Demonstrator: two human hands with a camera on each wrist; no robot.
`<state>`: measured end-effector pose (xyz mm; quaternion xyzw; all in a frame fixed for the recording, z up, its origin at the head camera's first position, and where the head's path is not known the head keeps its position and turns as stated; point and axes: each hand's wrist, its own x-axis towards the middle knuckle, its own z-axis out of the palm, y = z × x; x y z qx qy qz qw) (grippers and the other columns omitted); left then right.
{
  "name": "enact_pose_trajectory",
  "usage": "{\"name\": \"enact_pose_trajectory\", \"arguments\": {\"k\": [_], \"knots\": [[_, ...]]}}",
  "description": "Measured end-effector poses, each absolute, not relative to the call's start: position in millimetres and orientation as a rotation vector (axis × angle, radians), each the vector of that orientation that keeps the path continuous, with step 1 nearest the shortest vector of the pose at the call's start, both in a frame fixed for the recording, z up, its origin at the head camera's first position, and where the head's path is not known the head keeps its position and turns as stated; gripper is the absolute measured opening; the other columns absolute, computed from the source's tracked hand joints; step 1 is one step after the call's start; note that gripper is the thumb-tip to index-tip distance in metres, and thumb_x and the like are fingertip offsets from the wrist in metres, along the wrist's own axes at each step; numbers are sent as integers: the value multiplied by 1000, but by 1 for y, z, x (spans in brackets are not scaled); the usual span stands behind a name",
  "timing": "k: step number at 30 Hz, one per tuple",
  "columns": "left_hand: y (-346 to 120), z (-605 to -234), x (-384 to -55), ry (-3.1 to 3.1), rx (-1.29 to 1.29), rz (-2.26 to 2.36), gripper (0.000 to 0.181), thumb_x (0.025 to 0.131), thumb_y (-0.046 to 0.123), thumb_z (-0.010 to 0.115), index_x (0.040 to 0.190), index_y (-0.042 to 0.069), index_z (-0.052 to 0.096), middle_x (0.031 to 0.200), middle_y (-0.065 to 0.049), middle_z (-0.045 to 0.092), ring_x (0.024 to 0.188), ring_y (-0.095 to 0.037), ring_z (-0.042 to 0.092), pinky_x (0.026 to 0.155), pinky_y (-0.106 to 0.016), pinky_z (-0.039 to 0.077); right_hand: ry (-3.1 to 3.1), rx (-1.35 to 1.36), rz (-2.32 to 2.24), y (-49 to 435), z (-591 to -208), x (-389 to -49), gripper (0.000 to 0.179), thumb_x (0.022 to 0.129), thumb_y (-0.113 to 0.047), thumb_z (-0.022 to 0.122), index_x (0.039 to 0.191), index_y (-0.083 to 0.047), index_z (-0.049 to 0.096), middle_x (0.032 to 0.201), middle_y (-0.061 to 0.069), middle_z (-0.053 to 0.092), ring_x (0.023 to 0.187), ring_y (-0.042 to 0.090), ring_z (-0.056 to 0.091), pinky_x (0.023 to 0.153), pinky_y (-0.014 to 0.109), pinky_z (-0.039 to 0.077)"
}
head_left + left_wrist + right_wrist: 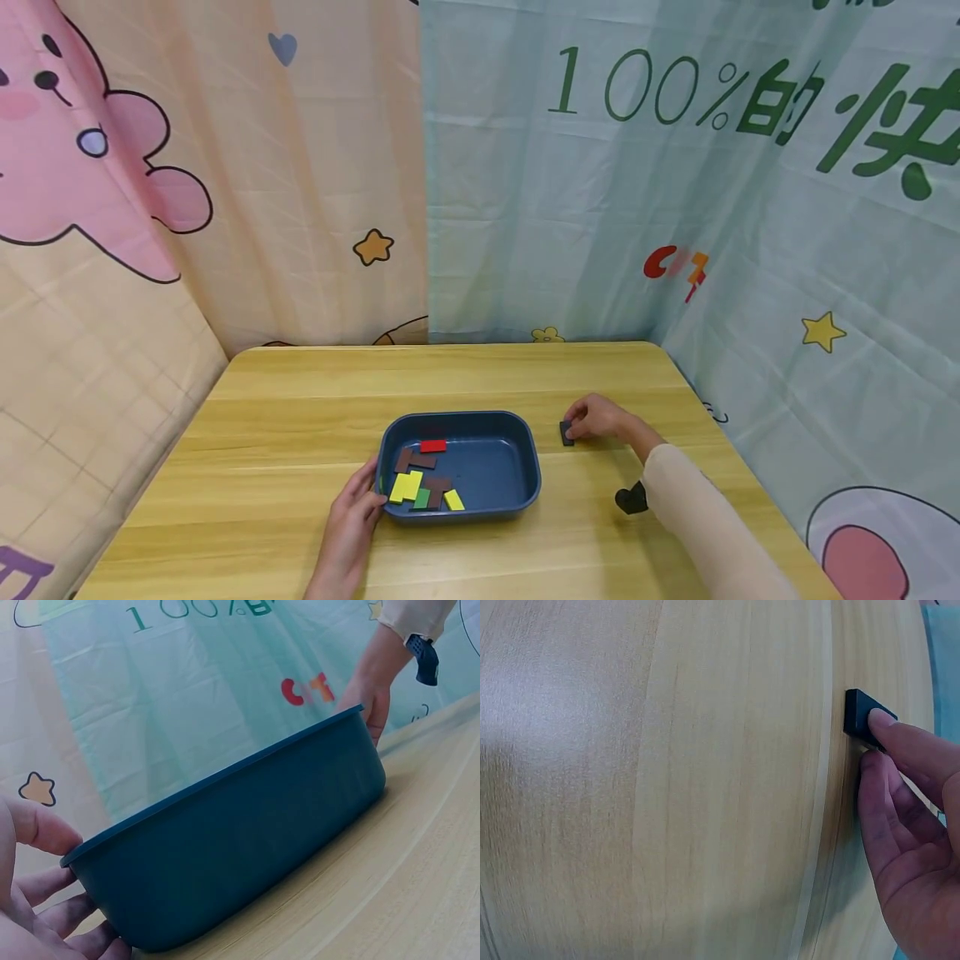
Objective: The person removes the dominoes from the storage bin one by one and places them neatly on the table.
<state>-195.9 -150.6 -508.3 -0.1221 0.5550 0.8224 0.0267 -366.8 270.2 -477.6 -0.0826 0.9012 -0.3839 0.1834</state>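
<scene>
My left hand is at the left end of a dark blue rectangular tray. In the left wrist view its thumb lies at the rim and the other fingers hold the outer wall below. My right hand is right of the tray, pinching a small black rectangular block close over the table. The right wrist view shows the thumb on the flat face of this block, with fingertips at its lower edge. Inside the tray lie a red block and several brown, yellow and green ones, mostly toward the left.
The wooden table has a light grain and rounded far corners. Printed curtains hang behind it and along both sides. A black wrist device sits at the right sleeve, low over the table.
</scene>
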Motion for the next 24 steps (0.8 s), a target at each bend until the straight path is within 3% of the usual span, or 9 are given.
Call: {"name": "enact_pose_trajectory", "arguments": {"k": [10, 24], "knots": [[-151, -508, -193, 1713, -360, 2553, 66, 99, -5, 45, 162, 2, 28, 168, -15, 23, 151, -28, 25, 101, -24, 42, 2565, -265, -1053, 269, -473, -369, 18, 86, -2, 80, 101, 1, 70, 85, 6, 66, 75, 19, 59, 70, 31, 52], [-150, -509, -194, 1716, -366, 2555, 65, 98, -6, 45, 161, 1, 30, 167, -16, 26, 149, -27, 28, 105, -27, 41, 2531, -371, -1067, 261, -442, -381, 28, 92, -5, 75, 115, 9, 68, 97, 10, 69, 87, 21, 62, 83, 36, 54]]}}
